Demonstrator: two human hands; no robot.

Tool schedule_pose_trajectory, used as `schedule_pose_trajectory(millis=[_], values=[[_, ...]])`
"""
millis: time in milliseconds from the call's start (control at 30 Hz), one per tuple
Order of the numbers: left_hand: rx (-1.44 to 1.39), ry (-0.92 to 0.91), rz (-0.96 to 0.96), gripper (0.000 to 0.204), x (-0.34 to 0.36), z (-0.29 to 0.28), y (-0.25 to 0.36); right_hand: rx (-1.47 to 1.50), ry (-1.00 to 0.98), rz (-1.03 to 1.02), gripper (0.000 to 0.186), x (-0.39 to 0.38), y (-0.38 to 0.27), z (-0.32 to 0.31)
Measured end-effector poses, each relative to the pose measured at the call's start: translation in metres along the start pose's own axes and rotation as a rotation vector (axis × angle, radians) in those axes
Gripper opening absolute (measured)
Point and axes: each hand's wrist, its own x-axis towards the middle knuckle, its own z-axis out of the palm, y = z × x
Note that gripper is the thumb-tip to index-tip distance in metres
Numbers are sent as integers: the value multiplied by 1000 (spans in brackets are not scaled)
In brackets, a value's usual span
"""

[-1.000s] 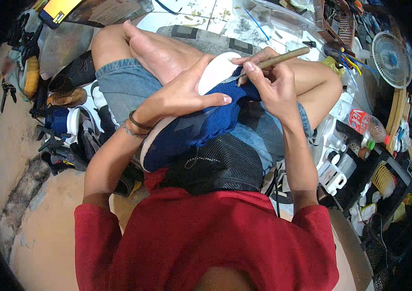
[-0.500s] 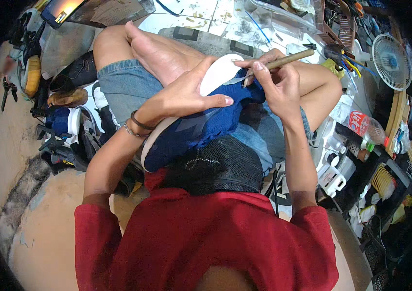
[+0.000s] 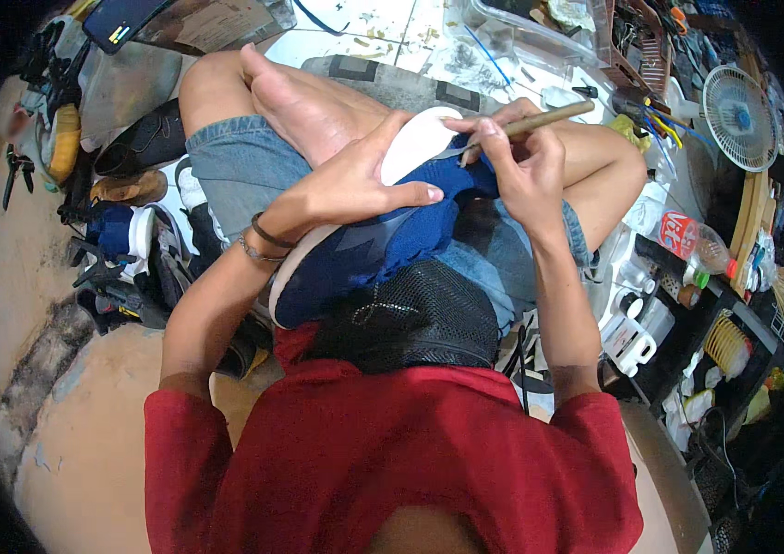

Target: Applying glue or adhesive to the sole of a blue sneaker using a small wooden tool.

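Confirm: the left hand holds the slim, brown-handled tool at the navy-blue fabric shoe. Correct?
No, not the left hand: the head view shows the right hand holding the slim, brown-handled tool at the navy-blue fabric shoe.

Strong light on white sole [image 3: 413,146] and floor tiles [image 3: 309,42], dim right edge, fisheye curvature, black corners.

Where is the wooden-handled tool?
The tool is in the right hand, right of centre in the head view, its tip at the blue shoe.
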Motion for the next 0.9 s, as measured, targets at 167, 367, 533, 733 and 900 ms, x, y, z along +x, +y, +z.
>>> schedule_pose_trajectory(millis=[167,367,533,733,900], values=[[32,77,86,81,-1,0,-2,-57,-44,-20,14,-1,-3,4],[20,37,40,82,0,-1,3,-148,-110,-66,13,4,-3,-2],[59,72,79,83,0,3,-4,38,-52,-35,12,4,5,-9],[60,69,42,85,-1,2,0,66,-57,-34,12,4,4,-10],[108,42,20,89,0,-2,5,26,-79,5,13,6,3,-9]])
